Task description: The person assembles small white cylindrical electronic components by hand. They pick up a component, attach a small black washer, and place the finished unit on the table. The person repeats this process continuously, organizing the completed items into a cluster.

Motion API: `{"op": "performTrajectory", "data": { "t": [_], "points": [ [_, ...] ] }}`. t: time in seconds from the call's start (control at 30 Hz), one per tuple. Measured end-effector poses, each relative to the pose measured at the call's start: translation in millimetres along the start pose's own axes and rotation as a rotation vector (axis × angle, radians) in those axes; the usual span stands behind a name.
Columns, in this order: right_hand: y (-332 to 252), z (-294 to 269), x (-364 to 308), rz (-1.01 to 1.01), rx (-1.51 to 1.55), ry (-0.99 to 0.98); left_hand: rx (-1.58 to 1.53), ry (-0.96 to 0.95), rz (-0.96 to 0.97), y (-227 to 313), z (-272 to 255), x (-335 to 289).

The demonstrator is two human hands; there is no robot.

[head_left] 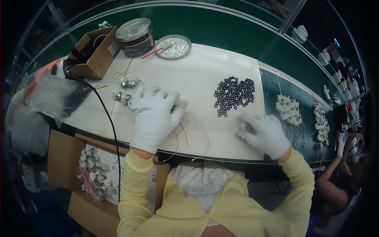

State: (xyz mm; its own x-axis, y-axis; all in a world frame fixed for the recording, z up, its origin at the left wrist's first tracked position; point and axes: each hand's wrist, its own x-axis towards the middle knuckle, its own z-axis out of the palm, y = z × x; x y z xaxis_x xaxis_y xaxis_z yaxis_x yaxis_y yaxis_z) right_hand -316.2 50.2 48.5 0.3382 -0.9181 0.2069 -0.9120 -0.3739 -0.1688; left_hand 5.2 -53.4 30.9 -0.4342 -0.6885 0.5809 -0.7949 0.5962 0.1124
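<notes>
My left hand (154, 114), in a white glove, is curled palm down over the white table. Its fingers and thumb close on a small part with thin wires, mostly hidden by the glove. The pinkish wires (182, 130) trail from under it toward the table's front edge. Beyond its fingertips lie small metal and white motor-like parts (127, 82). My right hand (265, 134), also gloved, has its fingers bent together near the table's right side. Something dark shows between them, too small to make out. Just past it spreads a heap of black rings (233, 94).
At the back stand a cardboard box (92, 53), a tin (135, 41) and a round lid (179, 47) with a red stick. White wired parts (288, 110) sit on a green mat at right. An open carton (94, 173) holds wired motors below. Other people are at both sides.
</notes>
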Motion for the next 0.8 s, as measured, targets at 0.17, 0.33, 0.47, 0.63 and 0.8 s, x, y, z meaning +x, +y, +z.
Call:
{"op": "performTrajectory", "data": {
  "t": [0.17, 0.33, 0.47, 0.63, 0.8],
  "points": [
    [0, -11, -4, 0.109, 0.169, -0.131, -0.082, 0.059, 0.069, 15, 7, -4],
    [-6, -88, -20, -0.105, 0.074, -0.154, -0.138, 0.008, 0.033, 33, 12, -17],
    [-3, -115, -37, -0.129, 0.243, -0.297, -0.124, -0.046, -0.043, 34, 9, -26],
    [-14, -79, -15, 0.408, 0.779, -0.416, -0.138, -0.020, -0.060, 34, 17, -33],
    [-2, -8, 14, 0.438, 0.865, -0.172, -0.168, 0.036, -0.050, 33, 22, -34]
  ]
}}
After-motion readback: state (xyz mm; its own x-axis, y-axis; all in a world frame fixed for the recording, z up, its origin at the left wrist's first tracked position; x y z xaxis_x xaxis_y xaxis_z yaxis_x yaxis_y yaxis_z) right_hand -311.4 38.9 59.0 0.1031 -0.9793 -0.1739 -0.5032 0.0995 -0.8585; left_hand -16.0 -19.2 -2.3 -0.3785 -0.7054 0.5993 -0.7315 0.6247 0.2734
